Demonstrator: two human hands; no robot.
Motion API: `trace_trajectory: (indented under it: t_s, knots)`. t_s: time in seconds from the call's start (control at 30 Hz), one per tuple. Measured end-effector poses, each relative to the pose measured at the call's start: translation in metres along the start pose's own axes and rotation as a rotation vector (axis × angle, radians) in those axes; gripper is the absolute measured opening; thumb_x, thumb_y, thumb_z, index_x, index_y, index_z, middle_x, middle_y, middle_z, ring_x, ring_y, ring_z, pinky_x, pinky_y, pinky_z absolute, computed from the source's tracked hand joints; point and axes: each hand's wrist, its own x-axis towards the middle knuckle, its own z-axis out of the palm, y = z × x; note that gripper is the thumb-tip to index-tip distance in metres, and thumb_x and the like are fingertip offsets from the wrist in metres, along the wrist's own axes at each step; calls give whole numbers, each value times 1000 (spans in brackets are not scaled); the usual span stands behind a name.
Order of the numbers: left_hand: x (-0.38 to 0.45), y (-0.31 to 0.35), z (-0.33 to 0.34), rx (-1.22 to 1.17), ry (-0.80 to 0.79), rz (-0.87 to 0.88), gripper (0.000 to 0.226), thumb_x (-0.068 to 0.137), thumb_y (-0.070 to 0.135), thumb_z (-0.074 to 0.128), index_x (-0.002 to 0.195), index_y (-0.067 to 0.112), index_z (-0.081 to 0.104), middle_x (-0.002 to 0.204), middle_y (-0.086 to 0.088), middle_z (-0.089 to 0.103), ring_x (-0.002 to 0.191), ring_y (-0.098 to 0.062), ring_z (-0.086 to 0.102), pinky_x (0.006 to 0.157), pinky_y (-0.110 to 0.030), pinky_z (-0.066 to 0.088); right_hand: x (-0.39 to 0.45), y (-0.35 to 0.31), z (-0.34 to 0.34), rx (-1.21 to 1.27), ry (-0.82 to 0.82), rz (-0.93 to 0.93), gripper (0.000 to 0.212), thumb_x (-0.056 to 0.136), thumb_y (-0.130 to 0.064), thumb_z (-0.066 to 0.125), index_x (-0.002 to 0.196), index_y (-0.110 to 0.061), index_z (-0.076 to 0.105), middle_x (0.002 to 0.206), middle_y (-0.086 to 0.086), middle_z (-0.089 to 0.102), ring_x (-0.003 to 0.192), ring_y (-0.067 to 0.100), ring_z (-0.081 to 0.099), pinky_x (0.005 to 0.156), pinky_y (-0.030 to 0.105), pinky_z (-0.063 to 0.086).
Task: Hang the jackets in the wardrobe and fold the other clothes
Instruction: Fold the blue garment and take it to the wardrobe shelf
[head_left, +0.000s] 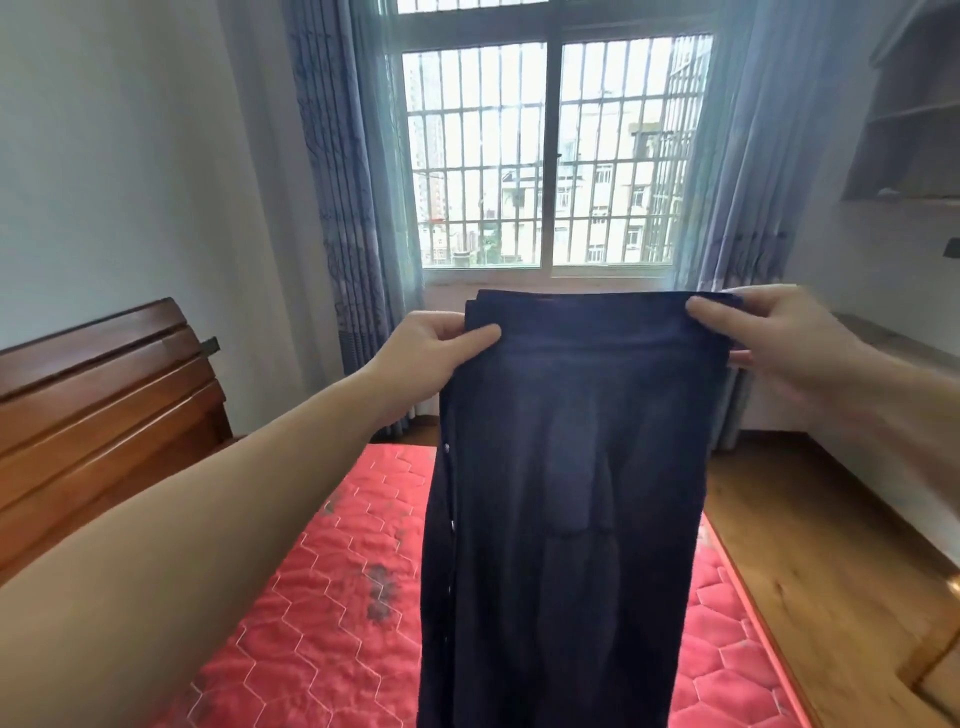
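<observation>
Held up before me, a dark navy garment (561, 493) hangs over the red quilted mattress (322, 623), my left hand (431, 348) and right hand (763, 332) each pinching a top corner. Beyond: wooden headboard (104, 405), wood floor (810, 545), barred window (550, 156), blue curtains (353, 208).

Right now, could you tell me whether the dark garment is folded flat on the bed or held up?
Held up: the left hand and right hand pinch the dark garment by its top corners, hanging over the red mattress.
</observation>
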Motion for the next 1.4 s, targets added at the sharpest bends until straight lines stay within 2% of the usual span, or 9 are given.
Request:
trace_trajectory:
  t_s: [0.2,0.33,0.43,0.63,0.77,0.93,1.13,1.27,1.4]
  knots:
    - [-1,3,4,-73,106,31,18,93,23,65,99,10,75,90,-1,77,78,-9,71,67,-20,56,-9,12,27,96,72,28,20,97,-19,55,94,-6,68,69,-10,73,63,1,68,53,13,51]
    - [-5,-5,2,-71,-71,-63,8,89,18,68,95,15,73,86,1,76,76,-12,72,63,-21,55,-1,-9,22,-27,238,-70,26,98,-28,55,79,-16,67,61,-15,70,58,-1,66,51,13,50]
    - [-12,-14,7,99,-226,-168,5,85,8,71,87,12,72,70,7,73,60,-4,67,51,-13,49,-6,-10,14,-301,145,-95,29,95,-36,57,83,-15,72,75,-4,75,70,10,71,61,26,57]
    - [0,-19,13,90,-118,-109,15,87,14,71,102,11,74,93,-3,76,78,-12,72,65,-21,57,-18,-9,-4,-604,-69,46,56,61,-55,73,90,-7,75,81,4,76,81,20,73,77,42,59]
    - [13,-13,29,297,-47,-23,15,85,19,73,96,10,77,86,-4,77,78,-17,73,72,-33,60,-15,-7,2,-378,-60,357,26,85,-28,73,97,-6,66,75,13,75,61,27,72,50,30,56]
    - [24,-6,51,440,25,-54,20,77,28,70,85,11,76,77,-1,75,78,-17,72,77,-40,60,-12,-8,22,22,-84,663,10,92,-20,58,89,-11,62,63,9,68,49,20,66,51,33,59]
    - [26,4,67,376,18,-129,20,78,22,65,90,7,72,83,-9,75,77,-25,73,64,-45,62,-7,-13,48,230,-6,602,36,100,-19,38,70,-6,53,63,20,70,55,26,70,52,36,59]
    - [26,15,73,364,18,-107,19,80,20,62,93,9,71,86,-8,74,75,-24,73,56,-36,61,-2,-17,66,42,82,492,36,98,-18,35,72,-5,55,64,16,61,63,33,62,59,38,58]
    - [24,23,81,355,-18,-100,12,84,17,59,91,11,68,86,-9,72,72,-22,72,53,-33,59,5,-19,76,-63,121,441,25,92,-10,36,72,-7,51,62,10,46,45,20,41,61,39,56]
